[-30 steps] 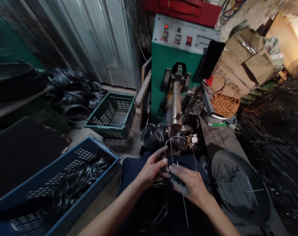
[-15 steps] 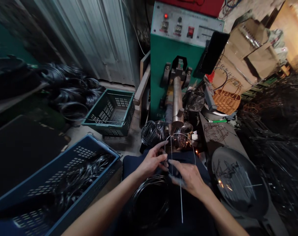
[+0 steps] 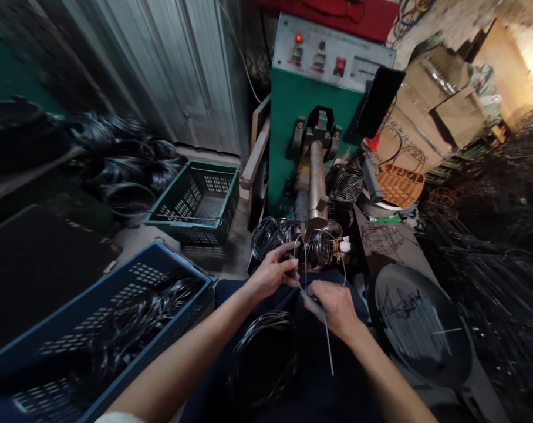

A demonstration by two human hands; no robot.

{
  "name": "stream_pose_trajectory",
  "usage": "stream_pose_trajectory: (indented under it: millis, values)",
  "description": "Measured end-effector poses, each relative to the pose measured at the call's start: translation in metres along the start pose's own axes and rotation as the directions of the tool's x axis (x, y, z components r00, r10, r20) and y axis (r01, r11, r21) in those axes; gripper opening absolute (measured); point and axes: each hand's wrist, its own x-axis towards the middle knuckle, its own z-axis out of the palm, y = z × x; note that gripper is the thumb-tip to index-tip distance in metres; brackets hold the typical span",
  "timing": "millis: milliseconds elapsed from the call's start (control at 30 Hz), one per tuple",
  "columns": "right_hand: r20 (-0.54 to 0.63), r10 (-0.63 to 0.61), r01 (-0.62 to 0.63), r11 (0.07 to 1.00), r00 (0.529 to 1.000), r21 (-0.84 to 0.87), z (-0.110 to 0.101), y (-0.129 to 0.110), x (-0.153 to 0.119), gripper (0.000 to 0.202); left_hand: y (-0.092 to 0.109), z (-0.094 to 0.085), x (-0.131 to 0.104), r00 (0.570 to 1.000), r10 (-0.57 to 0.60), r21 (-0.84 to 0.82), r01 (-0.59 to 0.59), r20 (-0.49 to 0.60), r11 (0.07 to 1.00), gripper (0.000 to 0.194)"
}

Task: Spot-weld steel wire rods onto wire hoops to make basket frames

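Just below the spot welder's thick metal electrode arm (image 3: 317,182), a bent wire frame (image 3: 306,258) hangs with its curved top near the tip. My left hand (image 3: 270,273) is closed on the frame's left side, its fingertips partly hidden. Close by on the right, my right hand (image 3: 334,302) pinches a thin straight wire rod (image 3: 329,346), whose free end points down toward my lap. Whether the rod touches the frame between my hands, I cannot tell. A ring of wire (image 3: 266,320) lies on my lap beneath my forearms.
The green welding machine (image 3: 288,141) stands ahead. To the left are a green crate (image 3: 225,226) and a blue crate (image 3: 161,341) holding dark wire pieces. At right, a black pan (image 3: 425,323) carries short wires, with a wicker basket (image 3: 401,185) behind it.
Orange sparks near the electrode and their glints on the pan are gone. My right fingers have closed in on the rod, and its lower end has swung slightly right and up.
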Motion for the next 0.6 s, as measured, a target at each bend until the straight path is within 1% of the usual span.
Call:
stream_pose_trajectory:
  millis: [133, 200, 267, 400, 600]
  values:
    - [-0.078, 0.073, -0.083, 0.988, 0.994, -0.133, -0.002, 0.027, 0.021, 0.019, 0.014, 0.000, 0.035, 0.994, 0.041, -0.001, -0.041, -0.102, 0.999, 0.055]
    - [-0.115, 0.082, -0.097, 0.986, 0.990, -0.138, -0.003, 0.040, 0.031, 0.014, 0.024, -0.002, 0.051, 0.986, 0.052, 0.013, -0.051, -0.156, 0.999, 0.052]
    - [-0.141, 0.086, -0.100, 0.991, 0.986, -0.092, -0.003, 0.050, 0.038, 0.010, 0.032, -0.005, 0.062, 0.979, 0.062, 0.029, -0.058, -0.195, 0.998, 0.049]
    - [-0.150, 0.088, -0.085, 0.996, 0.985, 0.029, 0.000, 0.060, 0.047, 0.009, 0.041, -0.012, 0.076, 0.972, 0.082, 0.052, -0.072, -0.221, 0.996, 0.047]
    - [-0.221, 0.088, -0.063, 0.991, 0.971, 0.119, 0.004, 0.065, 0.052, 0.012, 0.038, -0.019, 0.084, 0.978, 0.096, -0.004, -0.098, -0.185, 0.995, 0.047]
